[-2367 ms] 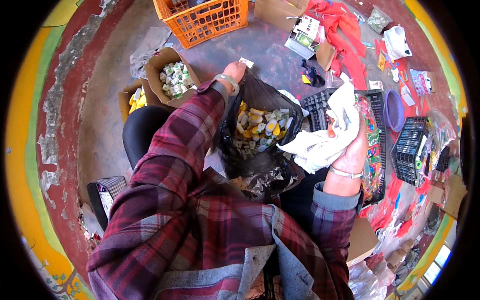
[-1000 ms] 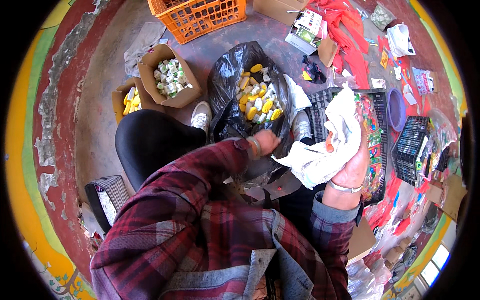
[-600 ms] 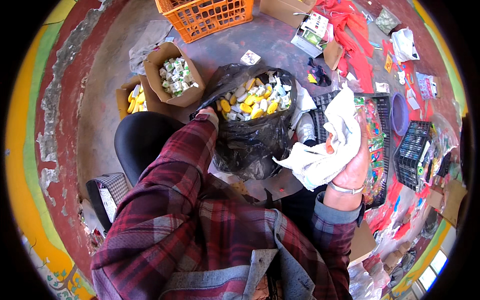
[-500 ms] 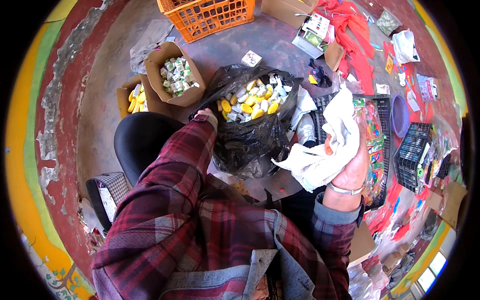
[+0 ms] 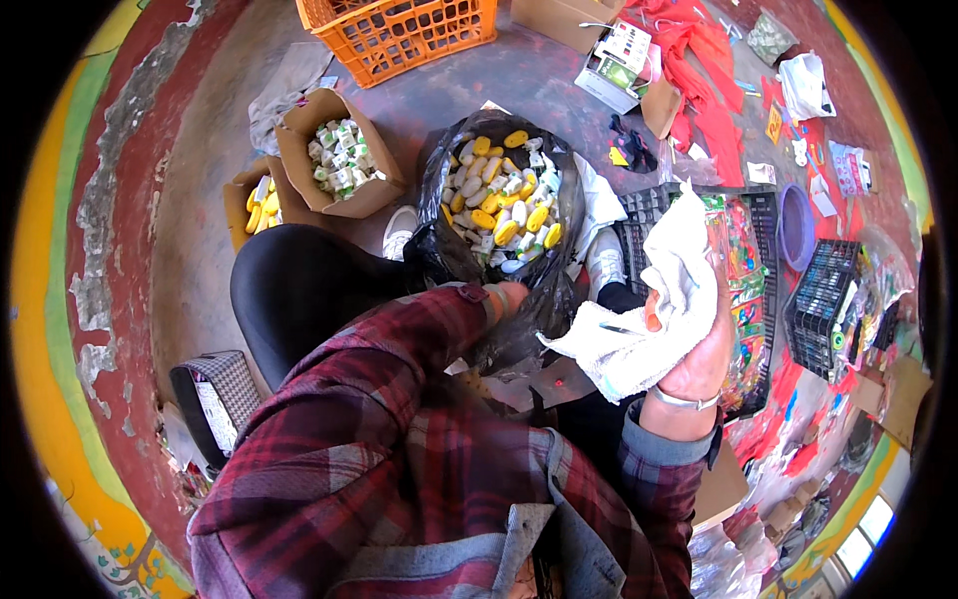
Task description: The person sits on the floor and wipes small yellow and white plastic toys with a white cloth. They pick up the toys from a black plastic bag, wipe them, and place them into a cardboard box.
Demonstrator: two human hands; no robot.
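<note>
A black plastic bag (image 5: pixel 439 250) stands open on the floor between my feet, full of small yellow and white plastic pieces (image 5: pixel 504 205). My left hand (image 5: pixel 509 299) pokes out of the plaid sleeve and presses against the bag's near side, gripping the plastic; its fingers are mostly hidden. My right hand (image 5: pixel 699 364), with a metal bangle on the wrist, is raised to the right of the bag. It holds a crumpled white cloth (image 5: pixel 639 329), and a small orange piece (image 5: pixel 651 317) shows in the cloth's folds.
A cardboard box of white and green pieces (image 5: pixel 339 160) and a smaller box of yellow pieces (image 5: pixel 254 205) stand left of the bag. An orange crate (image 5: pixel 399 30) is at the top. Black crates (image 5: pixel 828 299), a purple bowl (image 5: pixel 795 225) and red cloth (image 5: pixel 699 70) lie right.
My left hand came back from the bag's far rim to its near side, and the bag shifted and opened upright. The right hand kept the cloth raised.
</note>
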